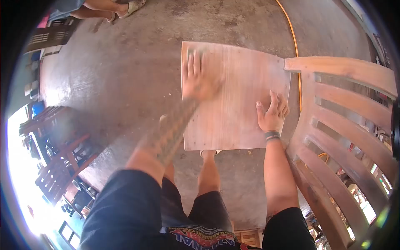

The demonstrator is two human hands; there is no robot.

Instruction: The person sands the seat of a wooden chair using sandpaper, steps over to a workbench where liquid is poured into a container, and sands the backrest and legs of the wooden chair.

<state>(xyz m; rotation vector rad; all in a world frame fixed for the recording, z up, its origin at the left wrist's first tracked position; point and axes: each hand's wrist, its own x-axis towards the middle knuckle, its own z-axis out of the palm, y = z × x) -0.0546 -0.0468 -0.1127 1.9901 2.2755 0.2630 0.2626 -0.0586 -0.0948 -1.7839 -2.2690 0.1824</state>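
A wooden chair seat [237,100] lies below me, its backrest [308,100] of curved slats to the right. On the seat's far left part, my left hand [198,81] lies flat with its fingers stretched forward, smeared by motion. A small greenish pad [196,51] shows at those fingertips, mostly hidden under the hand; I cannot tell its exact kind. My right hand [273,113] rests on the seat near its right edge, beside the backrest. Its fingers are apart and a bit bent, with nothing in them. Dark bands circle that wrist.
An orange cord [293,37] runs over the concrete floor [125,62] behind the chair. Slatted wooden furniture [56,179] and assorted items stand at the left. Another person's legs [110,7] show at the top left. My own feet are partly under the seat.
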